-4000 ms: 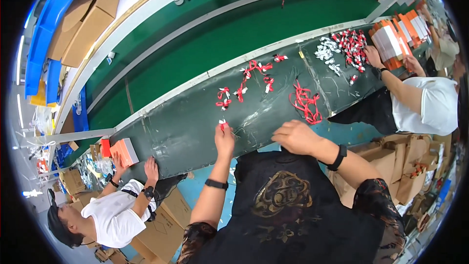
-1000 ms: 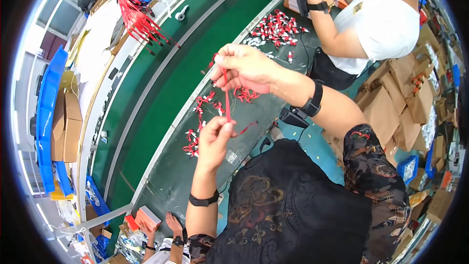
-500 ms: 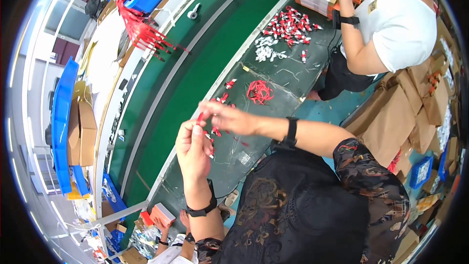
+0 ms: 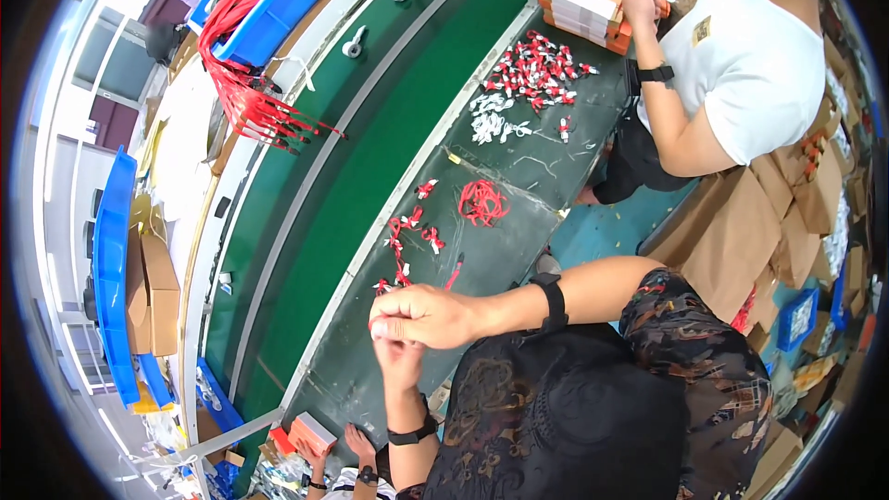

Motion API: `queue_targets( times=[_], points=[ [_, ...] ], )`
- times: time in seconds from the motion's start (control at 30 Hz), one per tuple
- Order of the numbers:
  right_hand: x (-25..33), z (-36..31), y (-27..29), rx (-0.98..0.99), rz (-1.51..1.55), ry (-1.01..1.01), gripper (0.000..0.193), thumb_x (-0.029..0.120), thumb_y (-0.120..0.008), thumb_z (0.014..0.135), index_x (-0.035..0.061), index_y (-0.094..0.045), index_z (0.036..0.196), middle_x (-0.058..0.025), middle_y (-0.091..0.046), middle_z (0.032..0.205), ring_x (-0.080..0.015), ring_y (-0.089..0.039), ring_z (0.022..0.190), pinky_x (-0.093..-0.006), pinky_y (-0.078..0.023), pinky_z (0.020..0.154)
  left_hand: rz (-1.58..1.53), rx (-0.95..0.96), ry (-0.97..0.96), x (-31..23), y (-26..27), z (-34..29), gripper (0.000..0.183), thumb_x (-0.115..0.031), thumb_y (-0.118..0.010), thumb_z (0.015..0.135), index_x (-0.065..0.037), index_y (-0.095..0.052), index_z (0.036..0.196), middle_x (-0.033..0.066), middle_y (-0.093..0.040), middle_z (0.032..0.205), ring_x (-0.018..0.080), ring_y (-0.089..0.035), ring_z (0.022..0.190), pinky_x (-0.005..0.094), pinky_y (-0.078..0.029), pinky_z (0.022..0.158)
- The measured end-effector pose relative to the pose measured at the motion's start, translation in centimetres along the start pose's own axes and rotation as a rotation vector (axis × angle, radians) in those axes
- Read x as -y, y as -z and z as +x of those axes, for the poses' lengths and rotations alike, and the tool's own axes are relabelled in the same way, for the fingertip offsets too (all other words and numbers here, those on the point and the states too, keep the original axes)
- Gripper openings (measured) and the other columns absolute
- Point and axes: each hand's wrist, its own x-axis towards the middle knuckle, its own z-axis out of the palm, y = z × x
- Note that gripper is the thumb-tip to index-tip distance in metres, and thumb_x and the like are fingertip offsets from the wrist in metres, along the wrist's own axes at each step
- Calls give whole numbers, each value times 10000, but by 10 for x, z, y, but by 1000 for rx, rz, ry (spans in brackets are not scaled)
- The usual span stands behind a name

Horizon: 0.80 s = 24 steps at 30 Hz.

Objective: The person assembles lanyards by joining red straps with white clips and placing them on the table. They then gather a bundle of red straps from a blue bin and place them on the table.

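My right hand point(image 4: 431, 315) is closed in front of my left hand point(image 4: 400, 363), and the two meet above the near part of the dark green table. A bit of red cable point(image 4: 374, 322) shows at their fingertips; the rest of it is covered. The fingers of my left hand are largely hidden behind the right. Just beyond my hands lie several small tied red cables with white ends point(image 4: 396, 241). One loose red cable point(image 4: 455, 271) lies close to my right wrist. Farther off is a tangle of red cables point(image 4: 483, 203).
A heap of red-and-white cable bundles point(image 4: 537, 69) and a group of white cables point(image 4: 495, 118) lie farther along the table. A co-worker in a white shirt point(image 4: 750, 74) stands there by stacked orange-and-white boxes point(image 4: 582, 5). A green conveyor point(image 4: 370, 162) runs alongside; another person's hands point(image 4: 359, 444) show near bottom left.
Both hands have come down and nearer my body, and the right now covers the left. The view has shifted slightly. The co-worker's hands have moved.
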Motion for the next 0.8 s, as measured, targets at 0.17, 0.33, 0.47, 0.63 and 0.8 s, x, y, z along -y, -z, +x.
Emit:
queue_targets(
  times=[0.17, 0.33, 0.47, 0.63, 0.8],
  points=[
    [28, 6, 12, -102, -407, -3, 391, 337, -700, 862, 21, -544, 691, -75, -562, 587, -143, -548, 554, -346, -436, 528, 235, 84, -32, 20, -39, 6, 373, -203, -591, 964, -10, -494, 1269, 66, -568, 1172, 156, -566, 1040, 317, -478, 884],
    [24, 11, 66, -289, -526, -53, 447, 333, -693, 869, 25, -511, 601, -80, -492, 503, -124, -438, 481, -348, -398, 479, 74, 60, 321, 45, -25, 1, 186, -173, -527, 991, -19, -630, 974, -12, -588, 770, 69, -526, 710, 233, -431, 649],
    [-61, 5, 147, -305, -519, -308, 418, 364, -683, 881, 46, -569, 636, -65, -578, 593, -107, -499, 568, -347, -440, 546, 194, -181, 411, 53, -11, -5, 263, -248, -495, 1007, -33, -622, 927, -2, -570, 731, 66, -472, 652, 226, -382, 594],
    [-153, -17, 308, -923, -1321, -511, 410, 268, -746, 775, 73, -604, 1107, -176, -634, 1039, -346, -621, 995, -441, -524, 812, 697, -302, 509, 44, -3, -16, 294, -241, -538, 982, -19, -657, 831, 22, -527, 615, 94, -474, 602, 277, -405, 577],
    [-183, -42, 376, -756, -1380, -662, 444, 193, -763, 767, 176, -586, 1174, -137, -579, 1099, -354, -593, 1040, -443, -503, 875, 679, -367, 612, 37, 8, -36, 266, -247, -568, 964, -36, -711, 888, 42, -544, 617, 119, -507, 604, 286, -426, 590]
  ],
)
